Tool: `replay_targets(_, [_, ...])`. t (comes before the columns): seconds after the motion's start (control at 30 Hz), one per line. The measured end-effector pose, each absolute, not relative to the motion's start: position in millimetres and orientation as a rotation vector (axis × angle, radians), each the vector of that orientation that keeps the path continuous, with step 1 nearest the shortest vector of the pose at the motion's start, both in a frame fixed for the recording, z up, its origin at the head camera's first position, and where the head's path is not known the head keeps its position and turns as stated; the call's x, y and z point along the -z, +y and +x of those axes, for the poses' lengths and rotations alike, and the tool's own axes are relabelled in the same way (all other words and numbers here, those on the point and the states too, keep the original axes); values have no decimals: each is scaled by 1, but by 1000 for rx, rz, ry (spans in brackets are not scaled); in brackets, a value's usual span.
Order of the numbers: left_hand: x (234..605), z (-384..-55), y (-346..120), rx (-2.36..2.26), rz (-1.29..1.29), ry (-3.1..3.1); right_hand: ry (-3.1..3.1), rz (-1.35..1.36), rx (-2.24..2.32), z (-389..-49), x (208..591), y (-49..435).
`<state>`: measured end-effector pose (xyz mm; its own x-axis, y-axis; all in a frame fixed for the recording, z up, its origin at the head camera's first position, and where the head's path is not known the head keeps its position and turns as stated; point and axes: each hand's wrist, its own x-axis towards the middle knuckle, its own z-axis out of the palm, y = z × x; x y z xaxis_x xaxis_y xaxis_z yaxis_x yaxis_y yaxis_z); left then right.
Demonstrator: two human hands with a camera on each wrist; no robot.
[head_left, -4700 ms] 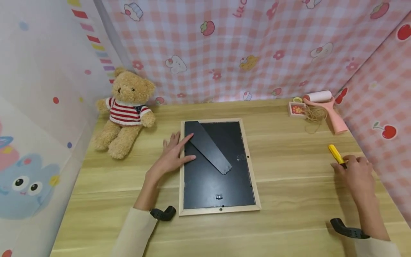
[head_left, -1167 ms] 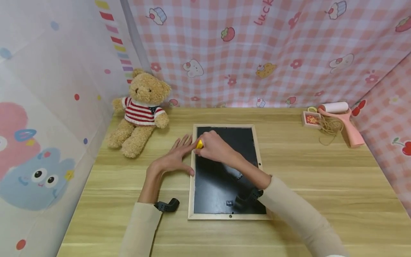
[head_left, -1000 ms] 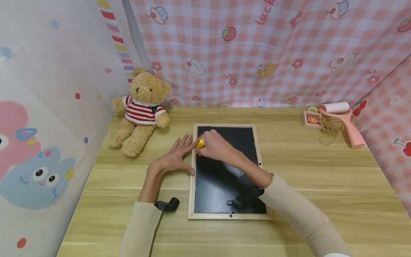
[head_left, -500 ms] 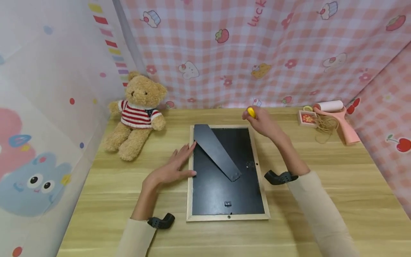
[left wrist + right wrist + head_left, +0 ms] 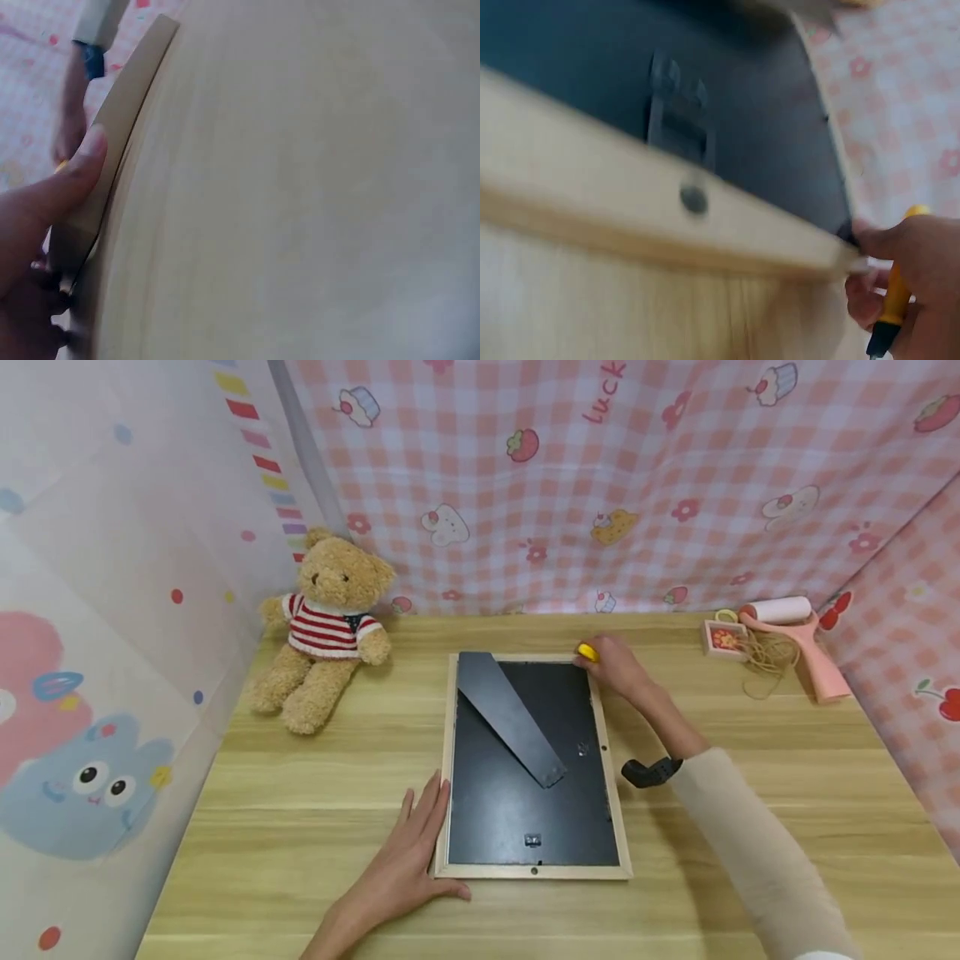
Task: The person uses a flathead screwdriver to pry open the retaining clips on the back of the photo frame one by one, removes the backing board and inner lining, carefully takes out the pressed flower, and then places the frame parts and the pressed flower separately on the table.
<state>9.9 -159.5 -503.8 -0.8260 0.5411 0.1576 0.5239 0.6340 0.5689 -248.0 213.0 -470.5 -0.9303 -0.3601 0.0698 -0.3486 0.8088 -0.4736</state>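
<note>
Currently | left grip (image 5: 405, 860) straight-fingered along picture frame (image 5: 502, 797), likely steadying it | right grip (image 5: 618, 668) clamped on yellow-handled tool (image 5: 895, 295), tip unclear

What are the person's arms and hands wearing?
The right arm wears a plain beige long sleeve, with a black, bent tube-shaped wrist camera at its cuff. Both the right hand and left hand are bare, with no gloves. No sleeve shows on the left arm here.
</note>
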Motion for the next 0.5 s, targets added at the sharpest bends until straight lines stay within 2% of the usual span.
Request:
replay_targets(0.3, [495,-15,-180,-921,827,2940,2992,-542,716,-233,466,243])
replay_targets(0.5, [524,-41,-194,-1029,440,3162,3003,-472,735,-221,474,272])
